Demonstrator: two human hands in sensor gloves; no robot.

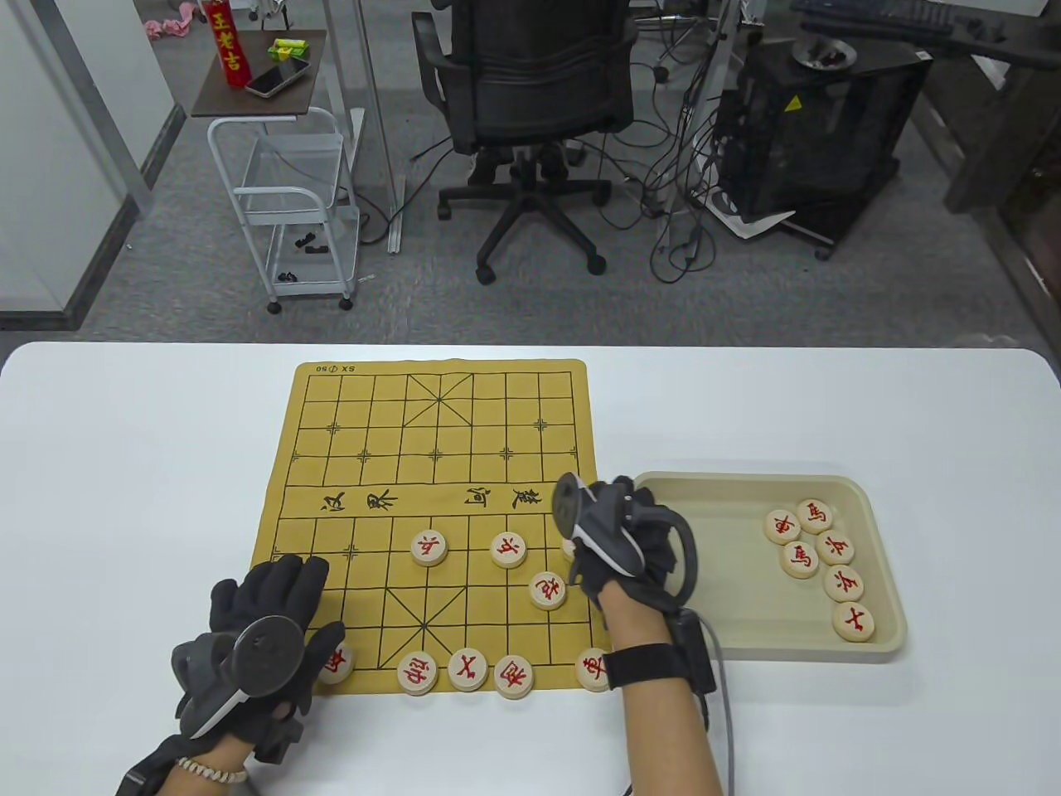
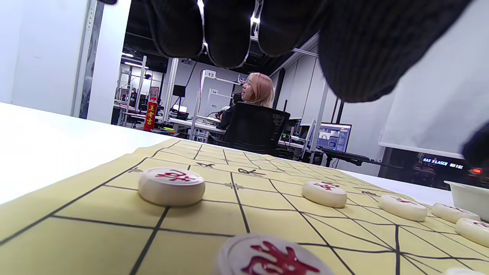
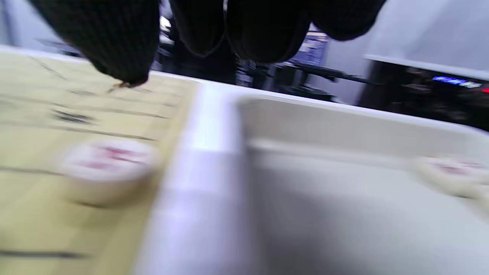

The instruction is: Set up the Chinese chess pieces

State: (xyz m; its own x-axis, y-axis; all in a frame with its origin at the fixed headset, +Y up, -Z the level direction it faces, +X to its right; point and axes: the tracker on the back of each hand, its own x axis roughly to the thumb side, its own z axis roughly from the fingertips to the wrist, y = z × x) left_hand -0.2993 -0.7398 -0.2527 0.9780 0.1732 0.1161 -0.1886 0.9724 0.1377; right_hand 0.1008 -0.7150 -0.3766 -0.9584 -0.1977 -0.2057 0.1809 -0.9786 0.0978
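Note:
A yellow chess board mat (image 1: 431, 431) lies on the white table. Round pale pieces with red characters stand on its near half: two soldiers (image 1: 429, 548) (image 1: 508, 549), one piece (image 1: 547, 590), and several along the near row (image 1: 467, 669). My left hand (image 1: 319, 601) rests flat on the mat's near-left corner, next to the corner piece (image 1: 336, 663), and holds nothing; its fingers (image 2: 225, 34) hang over the pieces (image 2: 171, 185). My right hand (image 1: 617, 535) hovers over the mat's right edge and the tray's left rim. It is empty in the blurred right wrist view (image 3: 191, 46), above a piece (image 3: 107, 168).
A beige tray (image 1: 879, 647) at the right holds several more red pieces (image 1: 835, 547), also seen as a blur in the right wrist view (image 3: 450, 173). The far half of the mat bears no pieces. An office chair (image 1: 530, 99) and a cart stand beyond the table.

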